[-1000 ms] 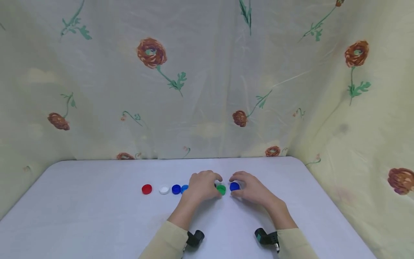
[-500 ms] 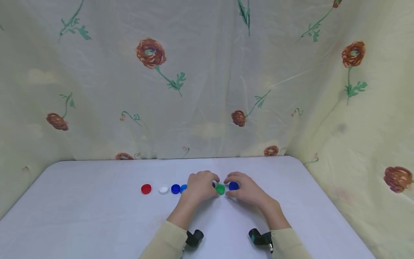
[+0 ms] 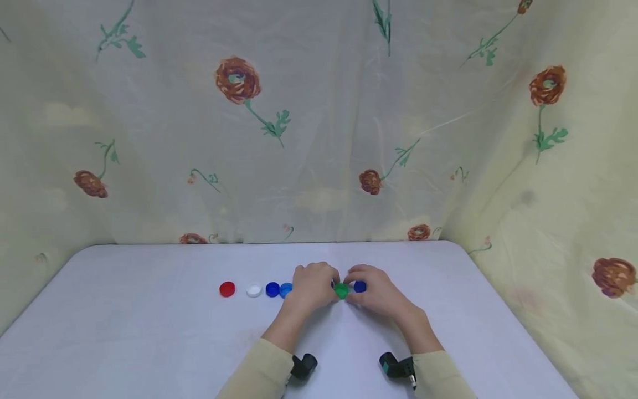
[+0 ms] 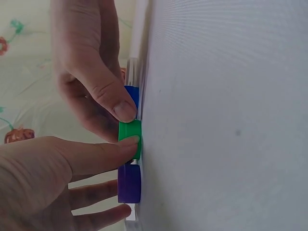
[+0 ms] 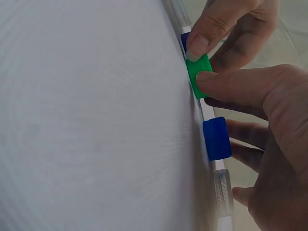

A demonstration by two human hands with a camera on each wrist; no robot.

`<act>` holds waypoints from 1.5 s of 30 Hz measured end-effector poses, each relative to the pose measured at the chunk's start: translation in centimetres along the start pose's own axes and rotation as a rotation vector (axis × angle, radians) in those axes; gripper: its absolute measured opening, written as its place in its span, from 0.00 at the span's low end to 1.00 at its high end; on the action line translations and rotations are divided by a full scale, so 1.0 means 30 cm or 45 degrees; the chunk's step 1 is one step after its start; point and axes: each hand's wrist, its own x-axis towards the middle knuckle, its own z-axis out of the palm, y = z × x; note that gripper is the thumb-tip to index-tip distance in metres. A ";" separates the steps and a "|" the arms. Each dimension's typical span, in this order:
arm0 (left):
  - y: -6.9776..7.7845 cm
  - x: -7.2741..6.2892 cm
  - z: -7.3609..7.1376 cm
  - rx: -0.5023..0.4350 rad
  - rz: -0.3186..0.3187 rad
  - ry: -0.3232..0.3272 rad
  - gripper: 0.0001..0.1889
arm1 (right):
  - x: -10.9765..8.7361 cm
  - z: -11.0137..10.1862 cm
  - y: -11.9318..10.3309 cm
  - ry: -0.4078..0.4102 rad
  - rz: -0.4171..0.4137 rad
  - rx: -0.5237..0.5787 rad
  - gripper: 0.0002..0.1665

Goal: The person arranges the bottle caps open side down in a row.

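Note:
A green bottle cap (image 3: 341, 291) lies on the table between my two hands. My left hand (image 3: 311, 287) pinches it from the left, thumb on its near side. From the right, my right hand (image 3: 376, 291) pinches the same cap, as its thumb on the green side in the right wrist view shows. A blue cap (image 5: 217, 138) sits just right of the green one, under my right hand's fingers. Close on the green cap's left stands a purple-blue cap (image 4: 129, 184), mostly hidden by my left hand in the head view.
Further left in the row lie a light blue cap (image 3: 286, 290), a dark blue cap (image 3: 272, 289), a white cap (image 3: 253, 291) and a red cap (image 3: 227, 288). A clear ridged cap (image 5: 222, 192) is at the right end. Flowered cloth (image 3: 319, 138) hangs behind the table (image 3: 149, 332).
My right hand has moved left, its fingertips coming past the blue cap onto the green cap. My left hand has closed its fingertips on the green cap. The caps stay in place.

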 end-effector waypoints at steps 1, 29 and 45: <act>0.000 0.001 0.002 0.002 0.000 0.001 0.14 | 0.001 0.001 0.000 0.001 0.003 0.004 0.14; 0.013 0.005 -0.035 -0.025 0.042 0.064 0.15 | 0.001 -0.032 -0.012 0.033 0.000 0.114 0.23; 0.022 0.007 -0.037 -0.069 0.102 0.170 0.12 | -0.004 -0.065 -0.001 0.019 0.180 0.351 0.19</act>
